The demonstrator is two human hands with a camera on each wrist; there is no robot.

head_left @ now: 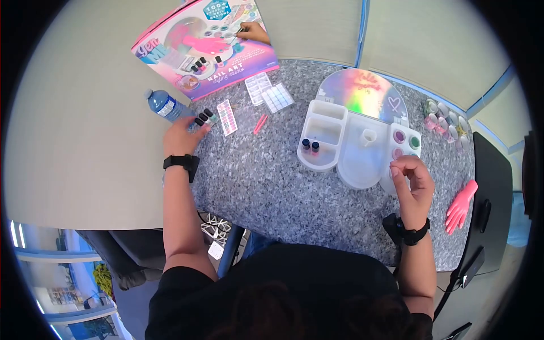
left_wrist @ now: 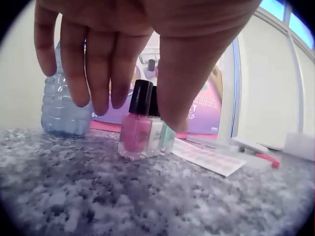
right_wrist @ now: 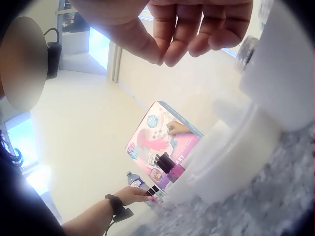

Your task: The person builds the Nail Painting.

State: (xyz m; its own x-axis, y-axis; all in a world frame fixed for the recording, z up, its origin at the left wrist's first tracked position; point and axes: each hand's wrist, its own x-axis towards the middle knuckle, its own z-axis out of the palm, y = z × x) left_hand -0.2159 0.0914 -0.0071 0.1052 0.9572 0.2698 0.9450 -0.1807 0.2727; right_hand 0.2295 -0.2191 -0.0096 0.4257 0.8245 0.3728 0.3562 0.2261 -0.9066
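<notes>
Five polish bottles in two groups
Three bottles are found together and two in the one white tray, where three colour pots can be counted, the rest of that section being partly covered. One box, one water bottle, one sticker sheet, two cases, one tweezers and one pink model hand are seen; the clustered jars cannot be counted surely.
</notes>
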